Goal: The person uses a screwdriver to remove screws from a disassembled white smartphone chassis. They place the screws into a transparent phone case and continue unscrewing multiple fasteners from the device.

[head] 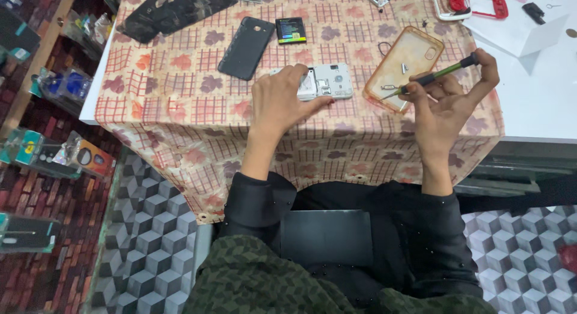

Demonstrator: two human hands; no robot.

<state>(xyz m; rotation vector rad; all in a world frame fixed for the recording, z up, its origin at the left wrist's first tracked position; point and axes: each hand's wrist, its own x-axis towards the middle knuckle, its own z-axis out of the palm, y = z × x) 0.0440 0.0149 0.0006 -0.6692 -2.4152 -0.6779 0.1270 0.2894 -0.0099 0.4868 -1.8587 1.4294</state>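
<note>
- While we looked down from the head camera, our left hand [279,103] rested on the opened white phone [324,81], with the fingers [300,73] curled over its left end and the thumb pressed along its near edge.
- We saw the phone lying flat on the patterned cloth [174,103] that covered the table [541,103], near the middle of the cloth, with its back off and the inner frame showing.
- We held a green-handled screwdriver [434,76] in our right hand [448,106], the fingers [487,70] pinching it near the black cap end, thumb and forefinger closed around the shaft.
- We noted the tool slanting from about 2 o'clock down to 8 o'clock, its tip over the near edge of the clear orange case [404,66].
- We saw that case lying open side up at 3 o'clock from the phone, just beside it, with small screws [404,67] inside.
- We saw a black back cover [246,47] at 10 o'clock from the phone and a small battery [291,30] at 11 o'clock, both flat on the cloth.
- We noticed a red phone frame [488,3] at the far right corner, at about 1 o'clock.
</note>
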